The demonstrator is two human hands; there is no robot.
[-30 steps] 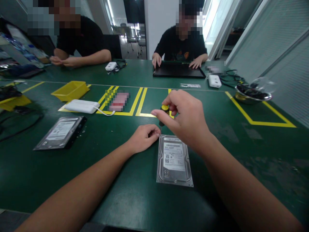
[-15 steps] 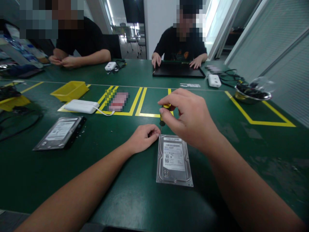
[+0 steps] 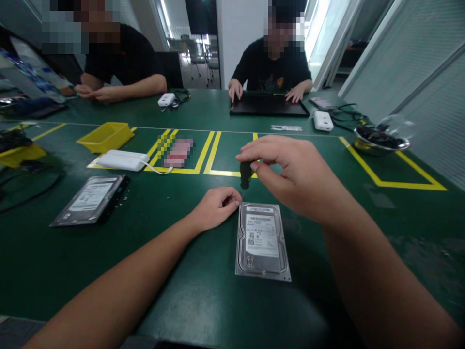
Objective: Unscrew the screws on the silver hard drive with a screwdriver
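Note:
A silver hard drive (image 3: 262, 264) with a white label lies flat on the green table in front of me. Over its far left corner stands a small screwdriver (image 3: 245, 175), upright, with a dark and yellow handle. My right hand (image 3: 290, 169) grips the handle between thumb and fingers from above. The screwdriver's thin shaft points down at the corner. Beside that corner, my left hand (image 3: 217, 206) rests on the table, fingers curled and pinched near the shaft's tip. Whatever sits between those left fingertips is too small to make out.
Another hard drive (image 3: 89, 201) lies to the left, small bits beside it. Beyond it are a white power bank (image 3: 123, 160), a phone (image 3: 178, 152) and a yellow tray (image 3: 106, 137). A metal bowl (image 3: 381, 141) holds dark items. Across the table, a co-worker's hands touch a black panel (image 3: 269, 104).
My right hand has shifted its fingers on the screwdriver and turned, so the handle now shows its dark side. My left hand and the hard drive stay in place.

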